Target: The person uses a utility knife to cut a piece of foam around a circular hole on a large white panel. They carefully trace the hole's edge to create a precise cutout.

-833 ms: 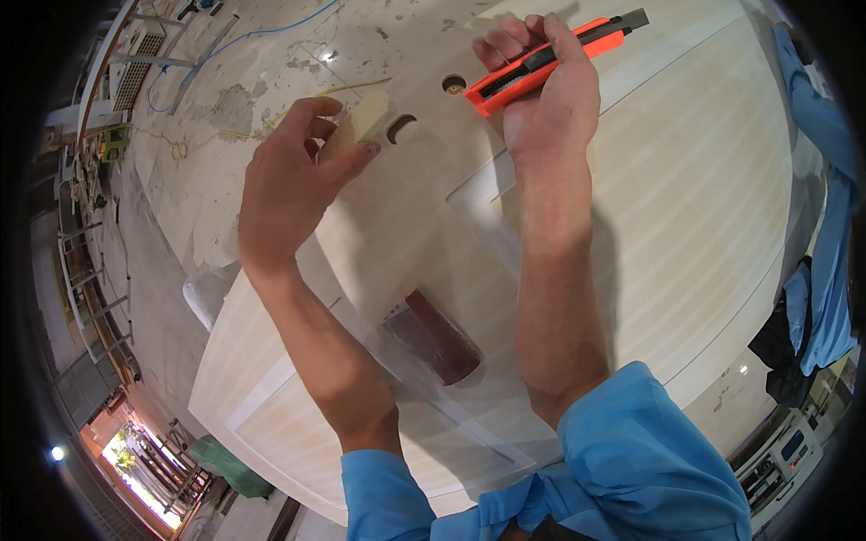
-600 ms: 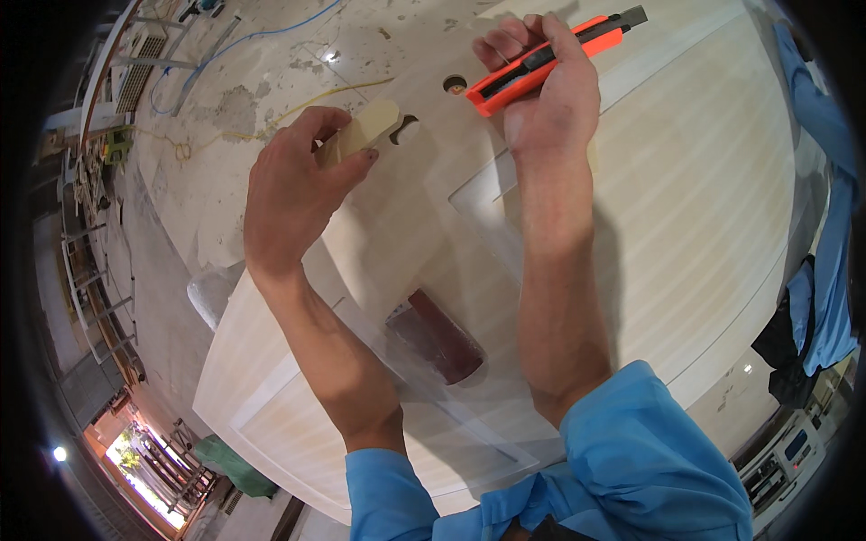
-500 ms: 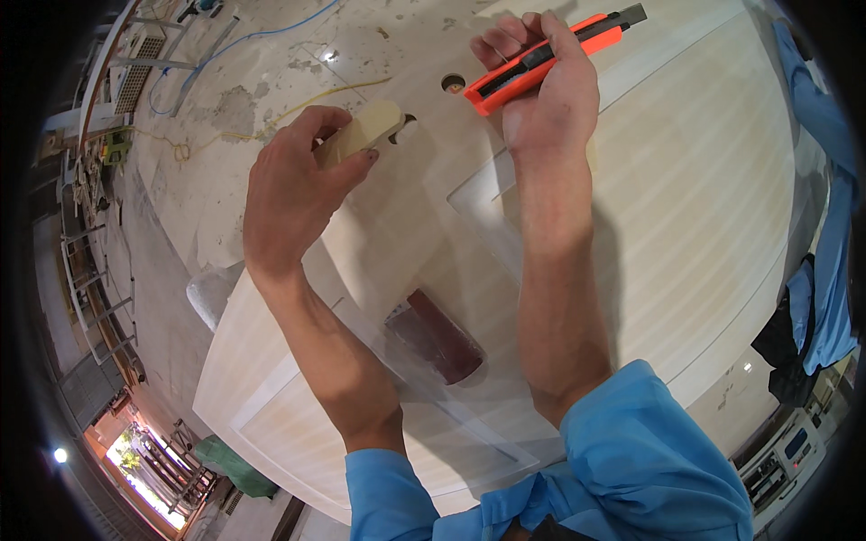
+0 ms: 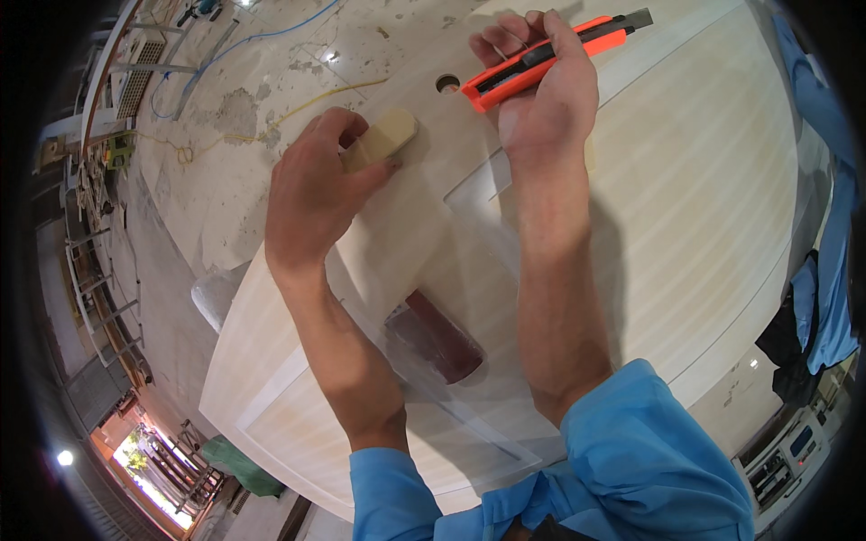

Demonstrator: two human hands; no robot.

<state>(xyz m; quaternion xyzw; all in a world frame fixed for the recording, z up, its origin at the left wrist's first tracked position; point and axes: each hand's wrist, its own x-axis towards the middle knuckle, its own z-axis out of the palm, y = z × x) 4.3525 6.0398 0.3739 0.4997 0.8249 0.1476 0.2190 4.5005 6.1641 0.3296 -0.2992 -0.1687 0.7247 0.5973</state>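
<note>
My left hand (image 4: 316, 194) grips a pale yellow block with rounded ends (image 4: 393, 133) between thumb and fingers. It holds the block low over the far end of a cream panel (image 4: 695, 207); whether they touch I cannot tell. An orange snap-off utility knife (image 4: 532, 65) lies across my right palm, its grey blade out and pointing to the far right. The fingers of my right hand (image 4: 550, 99) curl around the knife. Just left of its handle end is a round hole (image 4: 447, 84) in the panel.
A folded piece of dark red sandpaper (image 4: 442, 338) lies on the panel between my forearms. Yellow and blue hoses (image 4: 302, 110) run over the stained floor at the far left. Blue cloth (image 4: 825, 311) hangs at the right, above a white machine (image 4: 794, 455).
My left hand has shifted right and slightly nearer with the block. A dark opening beside the block is now hidden. My right hand and the knife have barely moved.
</note>
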